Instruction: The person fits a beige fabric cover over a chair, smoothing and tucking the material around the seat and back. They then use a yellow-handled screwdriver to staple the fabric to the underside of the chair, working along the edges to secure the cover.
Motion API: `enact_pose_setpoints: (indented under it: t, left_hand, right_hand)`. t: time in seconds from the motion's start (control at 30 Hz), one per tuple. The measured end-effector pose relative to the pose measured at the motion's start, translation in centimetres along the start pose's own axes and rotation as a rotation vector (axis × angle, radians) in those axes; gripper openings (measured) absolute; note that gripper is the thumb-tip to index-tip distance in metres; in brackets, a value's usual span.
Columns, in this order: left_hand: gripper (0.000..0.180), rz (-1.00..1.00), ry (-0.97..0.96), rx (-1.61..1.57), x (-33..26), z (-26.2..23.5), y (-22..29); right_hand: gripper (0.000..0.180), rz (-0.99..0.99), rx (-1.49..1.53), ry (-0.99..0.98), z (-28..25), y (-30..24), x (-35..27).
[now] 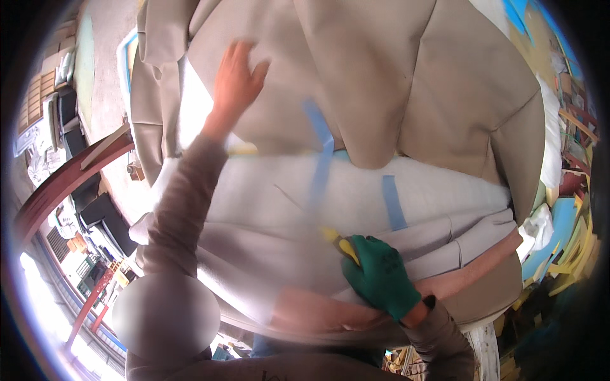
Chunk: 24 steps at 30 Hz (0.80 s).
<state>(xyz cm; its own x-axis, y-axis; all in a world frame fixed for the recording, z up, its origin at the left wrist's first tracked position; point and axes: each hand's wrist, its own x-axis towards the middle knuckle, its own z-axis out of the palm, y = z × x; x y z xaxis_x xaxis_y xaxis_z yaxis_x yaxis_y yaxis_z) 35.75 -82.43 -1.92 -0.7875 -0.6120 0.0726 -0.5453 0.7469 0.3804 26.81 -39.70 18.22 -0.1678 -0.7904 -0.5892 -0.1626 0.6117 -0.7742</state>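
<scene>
Beige, leather-like upholstery cover [356, 70] lies folded back over the far side of a large padded piece. White padding [267, 190] shows across its middle. My left hand [238, 82] is bare, its thumb apart from the fingers, on or just above the beige cover; contact is unclear. In a green glove, my right hand [381, 273] grips a slim yellow hand tool [332, 236], whose blurred tip points up and left over the padding. One blue strip [393, 203] lies on the white padding. Another blue strip [323, 159], bent and blurred, runs from the cover onto the padding.
Greyish lining folds [438, 247] and a reddish-brown band [470, 270] run along the near edge. Yellow and blue scraps [562, 247] are piled at the right. A dark red beam [70, 181] and dark padded pieces [108, 222] stand at the left.
</scene>
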Motion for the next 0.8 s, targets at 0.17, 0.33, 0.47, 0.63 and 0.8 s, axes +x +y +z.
enact_pose_setpoints:
  t: [0.17, 0.33, 0.47, 0.63, 0.8]
  left_hand:
    - [0.081, -1.003, 0.051, -0.160, -5.1, 0.4, -8.2]
    - [0.037, -1.105, -0.090, -0.913, -2.3, 1.4, -10.4]
    - [0.034, -0.579, 0.203, -0.986, 7.6, -2.5, -12.0]
    - [0.056, -0.197, 0.285, -0.008, 12.8, -12.6, -15.7]
    - [0.080, -0.311, 0.259, 0.481, 4.3, -11.7, -10.6]
  right_hand:
    - [0.025, 0.023, -0.030, -0.001, -0.1, -0.6, 0.5]
    - [0.029, 0.006, -0.064, 0.018, 0.1, -0.6, 0.6]
    - [0.031, -0.029, -0.086, 0.006, 0.3, -0.4, 0.5]
    - [0.032, -0.038, -0.099, 0.008, 0.3, -0.4, 0.6]
    - [0.035, 0.069, -0.027, 0.011, -0.4, -0.9, 0.2]
